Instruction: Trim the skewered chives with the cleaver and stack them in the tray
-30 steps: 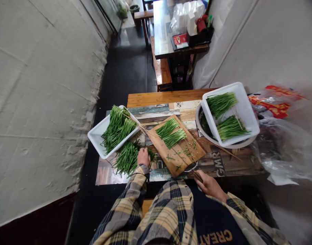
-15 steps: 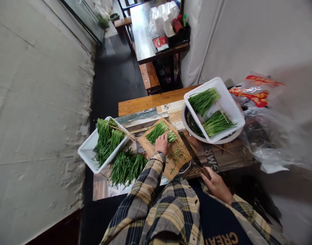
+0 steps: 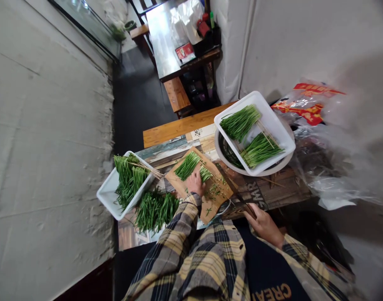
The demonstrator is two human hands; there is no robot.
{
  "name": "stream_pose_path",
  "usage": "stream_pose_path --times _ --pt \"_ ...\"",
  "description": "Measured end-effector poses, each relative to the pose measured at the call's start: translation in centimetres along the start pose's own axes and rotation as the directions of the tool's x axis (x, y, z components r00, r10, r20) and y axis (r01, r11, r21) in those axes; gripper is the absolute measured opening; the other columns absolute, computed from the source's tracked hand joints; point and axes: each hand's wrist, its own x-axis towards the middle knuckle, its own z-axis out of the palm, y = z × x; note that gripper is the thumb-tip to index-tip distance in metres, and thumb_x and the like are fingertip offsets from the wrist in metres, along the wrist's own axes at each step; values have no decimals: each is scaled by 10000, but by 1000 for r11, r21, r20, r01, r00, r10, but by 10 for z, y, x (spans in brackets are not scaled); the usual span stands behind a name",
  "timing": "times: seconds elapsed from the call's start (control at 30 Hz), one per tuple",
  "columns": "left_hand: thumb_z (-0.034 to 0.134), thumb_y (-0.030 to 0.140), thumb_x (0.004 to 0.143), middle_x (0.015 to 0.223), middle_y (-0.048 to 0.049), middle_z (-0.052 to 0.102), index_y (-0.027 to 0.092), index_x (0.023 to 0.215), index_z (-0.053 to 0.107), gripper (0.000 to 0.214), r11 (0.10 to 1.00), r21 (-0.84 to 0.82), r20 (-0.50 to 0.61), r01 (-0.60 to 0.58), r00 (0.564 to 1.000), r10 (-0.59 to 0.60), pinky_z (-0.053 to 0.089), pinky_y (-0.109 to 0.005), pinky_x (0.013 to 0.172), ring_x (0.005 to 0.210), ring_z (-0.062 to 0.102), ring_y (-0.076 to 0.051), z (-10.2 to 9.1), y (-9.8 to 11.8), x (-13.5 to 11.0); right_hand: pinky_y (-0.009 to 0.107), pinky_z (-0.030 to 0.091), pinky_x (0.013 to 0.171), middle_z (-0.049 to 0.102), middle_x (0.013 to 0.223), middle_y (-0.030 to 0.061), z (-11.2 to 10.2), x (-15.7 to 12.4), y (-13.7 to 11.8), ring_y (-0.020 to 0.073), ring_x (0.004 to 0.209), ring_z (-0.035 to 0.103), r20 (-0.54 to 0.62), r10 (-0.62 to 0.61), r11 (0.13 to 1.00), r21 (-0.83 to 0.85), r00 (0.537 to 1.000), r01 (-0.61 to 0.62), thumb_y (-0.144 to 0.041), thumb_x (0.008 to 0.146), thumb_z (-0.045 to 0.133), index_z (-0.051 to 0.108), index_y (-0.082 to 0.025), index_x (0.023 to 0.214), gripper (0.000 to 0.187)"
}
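Observation:
My left hand (image 3: 196, 184) presses down with curled fingers on a bundle of garlic chives (image 3: 187, 164), skewered on a thin stick, on the wooden cutting board (image 3: 174, 180). Paler cut ends lie right of the fingers, and small chopped bits are scattered nearby. My right hand (image 3: 266, 226) is closed around the handle of a long dark knife (image 3: 231, 184). Its blade lies along the board's right edge, apart from the chives. A loose pile of chives (image 3: 155, 211) rests left of the board, close to my left forearm.
At the left, a white tub (image 3: 108, 196) holds skewered chives. On the right a white tray (image 3: 284, 144) with two chive bundles rests on a round basin (image 3: 219, 151). Plastic bags (image 3: 332, 163) crowd the right side. Beyond stand a bench (image 3: 179, 127) and another table (image 3: 160, 37).
The view has shifted slightly, so the surroundings sit a little differently. My left hand stays on the chives and my right hand keeps the knife; little else differs.

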Motion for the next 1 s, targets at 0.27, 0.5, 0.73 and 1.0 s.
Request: stream_pose_path --times 0.27,0.5,0.73,1.0 --pt "607 325 718 1284 -187 454 95 1342 327 721 992 -127 -59 5 998 -12 354 -423 990 1200 422 -300 46 -25 -54 301 487 758 679 973 87 6 18 3 210 872 661 240 -31 998 -51 970 44 -415 909 356 492 -189 1110 332" --pt "499 418 806 1510 -168 191 84 1421 210 757 995 -84 -104 -53 994 45 181 -465 1112 1393 152 -297 49 -11 -63 312 462 749 683 904 80 26 27 -3 227 880 656 322 40 995 -99 946 -8 -435 896 357 514 -195 1085 344" --pt "477 457 805 1531 -150 107 73 1434 172 798 986 -92 -59 -142 989 137 141 -469 1126 1409 58 -297 59 -3 -67 294 455 724 687 878 73 31 31 -17 225 867 659 313 57 995 -94 948 -29 -442 882 368 529 -206 1059 337" --pt "493 459 791 1535 -146 59 75 1447 113 850 973 -139 -67 -183 982 175 123 -477 1129 1409 3 -299 65 -9 -67 296 458 730 689 884 72 33 33 -23 227 878 658 314 56 992 -129 948 -15 -456 879 364 533 -204 1061 353"
